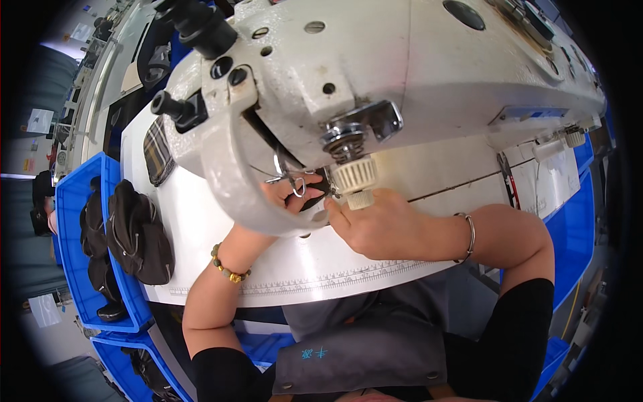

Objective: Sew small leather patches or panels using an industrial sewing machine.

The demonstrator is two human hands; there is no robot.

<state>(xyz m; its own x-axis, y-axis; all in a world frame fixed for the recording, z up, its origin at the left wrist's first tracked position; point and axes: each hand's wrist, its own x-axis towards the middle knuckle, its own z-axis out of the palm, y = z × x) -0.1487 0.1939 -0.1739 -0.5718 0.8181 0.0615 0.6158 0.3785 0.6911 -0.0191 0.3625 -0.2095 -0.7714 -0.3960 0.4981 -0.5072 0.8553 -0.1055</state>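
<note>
A white sewing machine (429,67) fills the upper part of the head view. Below its needle area lies a small black fabric piece (313,198). My left hand (281,194) pinches this piece from the left; the machine's pale curved guard (231,167) covers part of the hand. From the right, my right hand (378,226) has its fingers curled, the tips closed at the piece's right edge beside the cream tension knob (355,175). The needle and the exact stitching spot cannot be made out behind the metal parts.
Dark zippered pouches (137,234) lie at the table's left edge, beside a blue bin (137,311) with more dark pouches. A plaid fabric piece (158,153) sits at the far left. A red-and-black tool (510,181) lies right. A printed ruler (321,276) follows the front edge.
</note>
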